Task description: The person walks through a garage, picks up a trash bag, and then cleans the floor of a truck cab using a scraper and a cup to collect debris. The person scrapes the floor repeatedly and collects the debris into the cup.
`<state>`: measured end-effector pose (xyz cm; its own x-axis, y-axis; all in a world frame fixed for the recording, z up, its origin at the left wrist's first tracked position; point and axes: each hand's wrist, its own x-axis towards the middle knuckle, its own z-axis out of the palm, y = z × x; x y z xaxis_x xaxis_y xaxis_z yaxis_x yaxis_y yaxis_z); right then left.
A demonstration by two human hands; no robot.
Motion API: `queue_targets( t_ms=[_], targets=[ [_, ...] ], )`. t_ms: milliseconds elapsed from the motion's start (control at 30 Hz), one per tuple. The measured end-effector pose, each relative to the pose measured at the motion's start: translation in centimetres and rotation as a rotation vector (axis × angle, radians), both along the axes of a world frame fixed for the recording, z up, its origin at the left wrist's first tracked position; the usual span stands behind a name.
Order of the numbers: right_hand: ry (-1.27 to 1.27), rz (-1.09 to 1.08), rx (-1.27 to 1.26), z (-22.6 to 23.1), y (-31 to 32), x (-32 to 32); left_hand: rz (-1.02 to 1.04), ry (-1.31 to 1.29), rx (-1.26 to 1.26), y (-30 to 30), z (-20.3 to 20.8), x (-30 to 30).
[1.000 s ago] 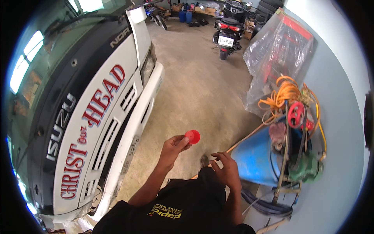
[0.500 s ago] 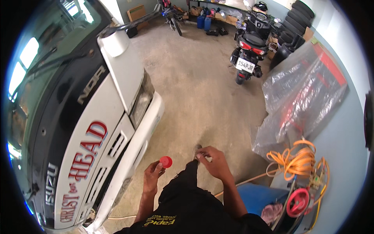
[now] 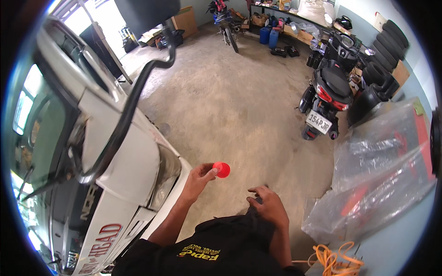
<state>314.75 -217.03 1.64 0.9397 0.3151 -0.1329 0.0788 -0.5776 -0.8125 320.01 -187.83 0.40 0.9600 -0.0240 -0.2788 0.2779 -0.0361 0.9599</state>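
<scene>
A small red, round, cup-like cap point(image 3: 223, 170) is pinched at its rim between the thumb and fingers of my left hand point(image 3: 202, 178). It is held out over the concrete floor, just right of a white truck's point(image 3: 138, 175) front corner. My right hand point(image 3: 269, 208) hovers in front of my dark shirt, apart from the cap. Its thumb and index finger are spread, and I see nothing between them. Part of my dark-clad leg shows behind that hand.
The truck's black mirror arm point(image 3: 133, 99) juts out at upper left. A scooter point(image 3: 329, 89) is parked at right, near stacked tires point(image 3: 389, 46). Clear plastic sheeting point(image 3: 373, 184) lines the right wall, above a coiled orange hose point(image 3: 336, 261). Farther back stand a motorcycle point(image 3: 225, 25) and blue containers point(image 3: 265, 34).
My view has moved forward along the truck, bringing its mirror arm in. Both hands now reach farther up the picture. The cap stays in my left hand, and my right fingers have spread apart.
</scene>
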Motion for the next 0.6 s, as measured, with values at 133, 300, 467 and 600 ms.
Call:
queue_targets(
  t_ms=[133,300,467,600],
  targets=[
    [-0.059,0.007,0.046,-2.3,-5.0,14.3,0.077,-0.044,-0.021,-2.9,-1.6,14.8],
    [-0.018,0.007,0.095,-1.3,-7.4,36.2,0.256,0.003,-0.033,-6.3,-0.7,29.5],
    [-0.077,0.187,0.179,2.7,-2.4,57.0,0.486,-0.049,0.035,-3.5,1.4,38.3],
    [-0.079,0.425,0.257,3.3,5.9,71.3,0.819,-0.002,-0.027,0.9,-1.0,45.0]
  ],
)
